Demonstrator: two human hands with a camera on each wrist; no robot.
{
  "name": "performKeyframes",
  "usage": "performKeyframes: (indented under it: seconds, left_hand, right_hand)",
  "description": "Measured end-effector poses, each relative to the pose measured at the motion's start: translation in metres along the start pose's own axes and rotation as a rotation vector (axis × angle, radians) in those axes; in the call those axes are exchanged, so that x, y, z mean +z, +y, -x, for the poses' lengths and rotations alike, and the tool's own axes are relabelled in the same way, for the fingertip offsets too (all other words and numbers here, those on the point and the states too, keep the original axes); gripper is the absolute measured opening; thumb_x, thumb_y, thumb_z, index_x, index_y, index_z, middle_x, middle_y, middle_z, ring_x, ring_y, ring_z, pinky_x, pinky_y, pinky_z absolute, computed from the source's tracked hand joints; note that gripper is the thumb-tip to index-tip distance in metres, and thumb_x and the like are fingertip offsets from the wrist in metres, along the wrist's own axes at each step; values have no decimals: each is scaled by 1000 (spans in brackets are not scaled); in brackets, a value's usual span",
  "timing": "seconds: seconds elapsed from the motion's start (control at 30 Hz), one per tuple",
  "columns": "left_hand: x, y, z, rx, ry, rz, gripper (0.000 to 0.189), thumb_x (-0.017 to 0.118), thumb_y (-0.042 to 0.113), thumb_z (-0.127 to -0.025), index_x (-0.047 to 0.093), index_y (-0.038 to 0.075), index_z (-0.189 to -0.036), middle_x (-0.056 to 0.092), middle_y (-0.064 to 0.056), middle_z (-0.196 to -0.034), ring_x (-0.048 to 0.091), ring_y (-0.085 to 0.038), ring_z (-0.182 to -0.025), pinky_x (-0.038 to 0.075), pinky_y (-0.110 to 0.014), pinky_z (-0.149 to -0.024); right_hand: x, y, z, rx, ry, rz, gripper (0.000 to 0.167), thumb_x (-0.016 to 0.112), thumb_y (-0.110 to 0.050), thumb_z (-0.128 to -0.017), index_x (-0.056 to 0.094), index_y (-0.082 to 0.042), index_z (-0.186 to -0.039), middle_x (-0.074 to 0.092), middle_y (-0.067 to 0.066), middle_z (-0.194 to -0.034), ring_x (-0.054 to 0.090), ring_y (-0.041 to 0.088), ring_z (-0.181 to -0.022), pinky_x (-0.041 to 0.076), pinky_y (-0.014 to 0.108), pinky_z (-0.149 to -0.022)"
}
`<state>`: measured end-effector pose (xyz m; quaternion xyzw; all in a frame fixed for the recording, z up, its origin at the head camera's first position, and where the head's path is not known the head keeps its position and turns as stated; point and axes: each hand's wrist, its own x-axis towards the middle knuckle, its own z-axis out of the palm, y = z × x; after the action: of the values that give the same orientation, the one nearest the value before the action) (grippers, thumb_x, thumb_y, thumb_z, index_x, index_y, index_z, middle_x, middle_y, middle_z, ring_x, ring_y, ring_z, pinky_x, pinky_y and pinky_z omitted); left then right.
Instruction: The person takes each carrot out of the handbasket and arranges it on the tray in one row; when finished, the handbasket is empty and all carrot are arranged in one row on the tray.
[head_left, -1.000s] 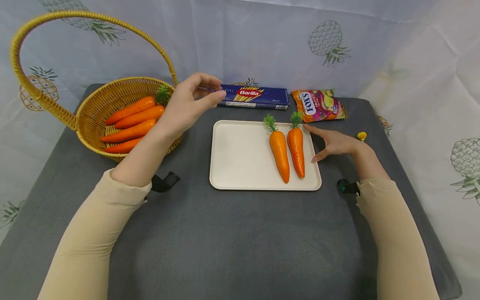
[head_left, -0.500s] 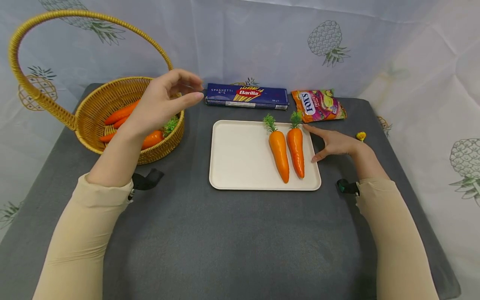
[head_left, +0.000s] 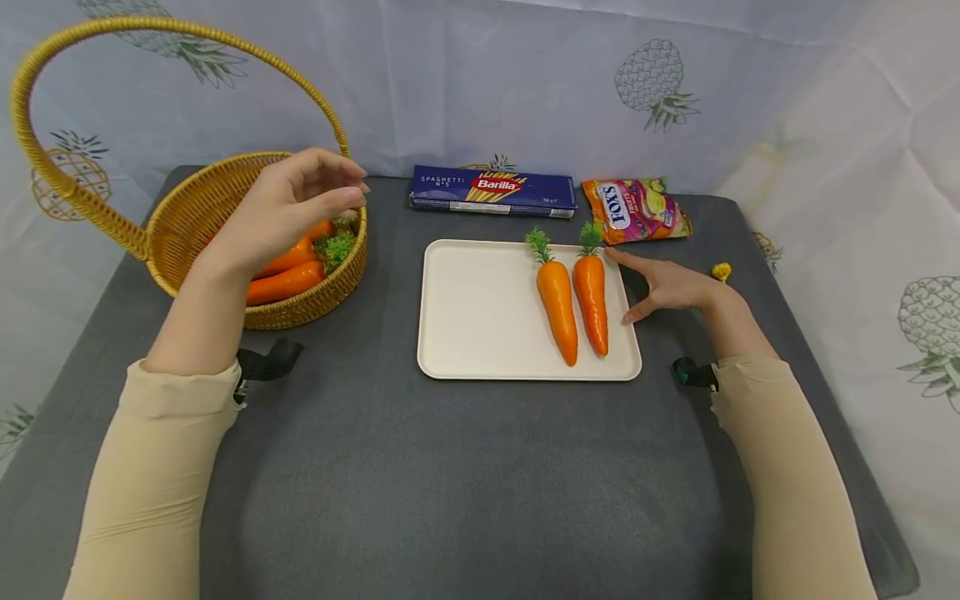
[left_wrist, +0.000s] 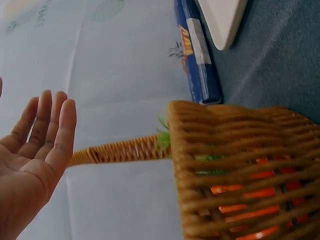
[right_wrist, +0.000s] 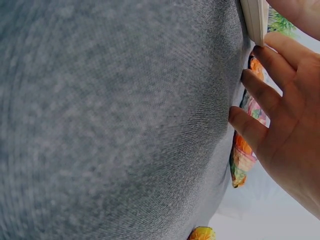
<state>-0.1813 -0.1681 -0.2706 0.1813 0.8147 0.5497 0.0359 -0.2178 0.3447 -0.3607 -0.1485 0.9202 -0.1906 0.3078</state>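
Above the wicker basket (head_left: 303, 315) my left hand (head_left: 273, 208) hovers with nothing in it, its fingers loosely bent. In the left wrist view that hand (left_wrist: 37, 145) stands apart from the basket's side. Several orange carrots (head_left: 288, 282) with green tops lie in the basket, partly covered by the hand and forearm. My right hand (head_left: 671, 285) touches the right edge of the cream tray (head_left: 476, 312), fingers and thumb spread. On the tray's right half rest two carrots side by side, a lighter one (head_left: 558, 312) and a redder one (head_left: 592, 304).
Behind the tray lie a blue spaghetti box (head_left: 492, 192) and a Fox's candy bag (head_left: 637, 210). A small yellow item (head_left: 722, 272) sits beyond my right wrist. The basket's tall handle (head_left: 180, 29) arches over it. A grey cloth (head_left: 480, 475) covers the table.
My left hand has moved left from beside the spaghetti box to over the basket, uncovering the box's left end. The right hand and the tray's two carrots have stayed put.
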Motion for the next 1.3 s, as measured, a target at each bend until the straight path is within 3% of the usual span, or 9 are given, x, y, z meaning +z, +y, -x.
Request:
performKeyframes:
  seconds: [0.2, 0.47, 0.7, 0.87, 1.0, 1.3]
  left_hand:
    - [-13, -14, 3, -35, -36, -3, 37, 58, 27, -100, 56, 6, -130, 63, 6, -117, 65, -7, -102, 55, -13, -84]
    - [-38, -33, 14, -143, -63, -159, 45, 60, 36, -98, 55, 12, -136, 60, 12, -123, 59, -1, -107, 47, -9, -82]
    - [-55, -50, 19, -240, -97, -211, 44, 61, 39, -97, 56, 19, -136, 61, 16, -119, 58, -3, -103, 48, -14, -79]
    - [-63, -63, 20, -225, -118, -161, 40, 60, 30, -99, 56, 15, -136, 62, 17, -116, 61, -2, -100, 52, -13, -79]
    - [-69, -70, 21, -265, -139, -132, 39, 59, 28, -99, 56, 13, -135, 66, 18, -111, 66, -3, -97, 55, -14, -80]
    - [-73, -82, 23, -358, -199, -254, 43, 63, 36, -96, 56, 17, -134, 64, 22, -114, 58, 7, -102, 51, -14, -81]
  right_hand:
    - [0, 0, 0, 6, 1, 2, 117, 84, -37, -76, 4, -24, -161, 10, 17, -167, 15, 46, -151, 15, 73, -117]
    - [0, -1, 1, 11, -1, 8, 117, 84, -39, -76, 4, -25, -161, 10, 17, -167, 14, 46, -151, 15, 74, -117]
    - [0, -1, 1, 8, 1, -1, 117, 84, -37, -76, 5, -24, -161, 11, 17, -167, 14, 46, -151, 15, 74, -116]
    - [0, -1, 1, 10, 1, 2, 117, 84, -38, -76, 5, -24, -161, 11, 17, -167, 15, 46, -151, 15, 74, -116]
    - [0, 0, 1, 13, 4, -2, 116, 83, -39, -76, 5, -24, -161, 11, 16, -167, 14, 46, -151, 15, 75, -116]
    - [1, 1, -1, 35, 6, 0, 117, 84, -40, -75, 6, -24, -161, 11, 16, -167, 14, 47, -151, 14, 76, -115]
